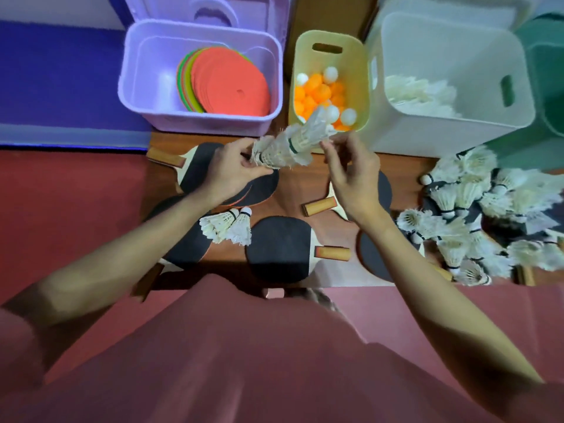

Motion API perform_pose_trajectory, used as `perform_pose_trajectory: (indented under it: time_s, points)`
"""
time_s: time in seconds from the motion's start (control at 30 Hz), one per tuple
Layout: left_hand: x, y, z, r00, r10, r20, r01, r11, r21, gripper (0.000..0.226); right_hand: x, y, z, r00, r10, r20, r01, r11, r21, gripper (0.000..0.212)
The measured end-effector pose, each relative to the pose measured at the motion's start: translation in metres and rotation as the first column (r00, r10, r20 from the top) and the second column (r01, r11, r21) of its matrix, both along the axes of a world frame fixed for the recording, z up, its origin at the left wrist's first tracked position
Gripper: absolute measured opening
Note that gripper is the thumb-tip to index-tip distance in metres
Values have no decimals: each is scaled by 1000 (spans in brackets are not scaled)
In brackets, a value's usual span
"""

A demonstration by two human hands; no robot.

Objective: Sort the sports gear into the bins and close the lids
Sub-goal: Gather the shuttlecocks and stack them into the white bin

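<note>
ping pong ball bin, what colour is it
Pale yellow bin, seen in the head view.

A wooden table [293, 184] sits at centre; red floor mat [67, 209] at nine o'clock, purple mat [55, 74] at ten.

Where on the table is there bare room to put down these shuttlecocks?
Bare wood shows between the upper paddles, below the yellow bin, and around the loose handle. The right side is crowded with the shuttlecock pile.

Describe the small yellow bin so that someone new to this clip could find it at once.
Along the far edge of the table stand three open bins. The yellow bin is the narrow middle one, between the purple bin and the white bin. It alone holds orange and white balls.
</note>
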State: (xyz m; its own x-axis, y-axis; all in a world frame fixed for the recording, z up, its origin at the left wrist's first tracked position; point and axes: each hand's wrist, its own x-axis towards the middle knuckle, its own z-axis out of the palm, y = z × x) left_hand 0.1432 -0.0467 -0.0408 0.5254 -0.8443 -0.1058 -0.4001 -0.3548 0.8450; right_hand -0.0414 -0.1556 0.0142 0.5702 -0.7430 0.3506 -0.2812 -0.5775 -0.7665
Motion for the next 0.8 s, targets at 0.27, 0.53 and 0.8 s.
perform_pose_trajectory:
  time_s: [0.27, 0.53, 0.8]
  points:
    - [-49, -92, 47, 982, -117, 148, 127, 990, -62, 43, -57, -86, 6, 996, -91, -24, 93, 990, 108, 19]
    - [-94, -210, 87, 935, -140, 327, 162, 986, -41, 42, -98, -194, 16, 979, -193, 65, 175, 959, 224, 29]
    - [-106, -316, 61, 898, -267, 349, 215, 960, 180, 53, -113, -290, -13, 950, -295, -101, 311, 927, 211, 19]
